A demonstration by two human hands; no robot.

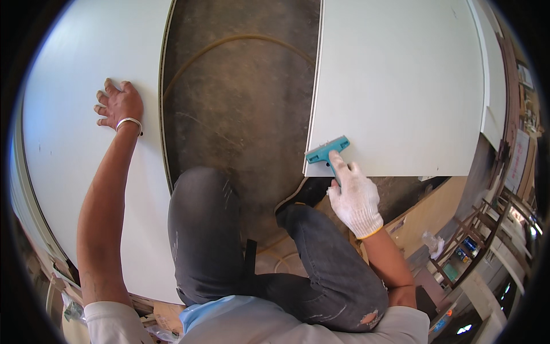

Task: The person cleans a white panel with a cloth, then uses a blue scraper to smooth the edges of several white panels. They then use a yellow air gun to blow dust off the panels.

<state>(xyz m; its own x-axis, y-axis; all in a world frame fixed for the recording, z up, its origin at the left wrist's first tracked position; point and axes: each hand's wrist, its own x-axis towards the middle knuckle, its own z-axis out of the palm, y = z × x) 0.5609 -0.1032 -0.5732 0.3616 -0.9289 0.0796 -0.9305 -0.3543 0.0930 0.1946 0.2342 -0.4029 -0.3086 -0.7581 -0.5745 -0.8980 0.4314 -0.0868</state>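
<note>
My bare left hand [120, 105] rests with fingers spread on the white panel [74, 166] at the left, a pale band round its wrist. In a white knit glove, my right hand [356, 195] grips the handle of a teal scraper [328, 150] with a wide T-shaped head. The index finger lies along the handle toward the head. The scraper's head is over the near left corner of the right-hand white panel [401, 86]; whether its blade touches the surface I cannot tell.
Between the panels lies a dark, dusty floor [229, 114] with a curved hose [240, 37] across it. My bent knees [203, 223] are between the panels. At the right are a wooden board [429, 209], a rack [470, 246] holding cans and a crumpled plastic bag [433, 243].
</note>
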